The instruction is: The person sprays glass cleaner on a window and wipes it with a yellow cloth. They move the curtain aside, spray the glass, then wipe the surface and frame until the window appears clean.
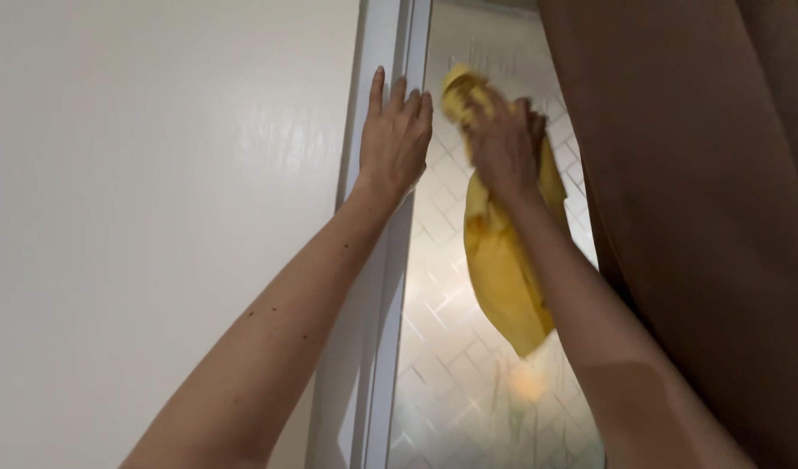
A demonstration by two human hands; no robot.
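Head view looks up along your two bare arms at a narrow pane [468, 347] of frosted glass with a pale diamond pattern. Your right hand [503, 143] is closed around a yellow cloth [503, 269], its grip bunching the upper part against the glass near the top of the pane; the hand is blurred. The rest of the cloth hangs down loose below your wrist, its lower corner lying over the middle of the pane. Your left hand [395, 135] lies flat and open, fingers straight and pointing up, pressed on the white frame [377, 287] just beside the pane's left edge, holding nothing. Left of the frame a plain cream wall [156, 174] with a soft sheen fills the view. On the right a brown curtain [703, 217] hangs in folds, covering the pane's right edge. A warm glow shows through the glass low down.
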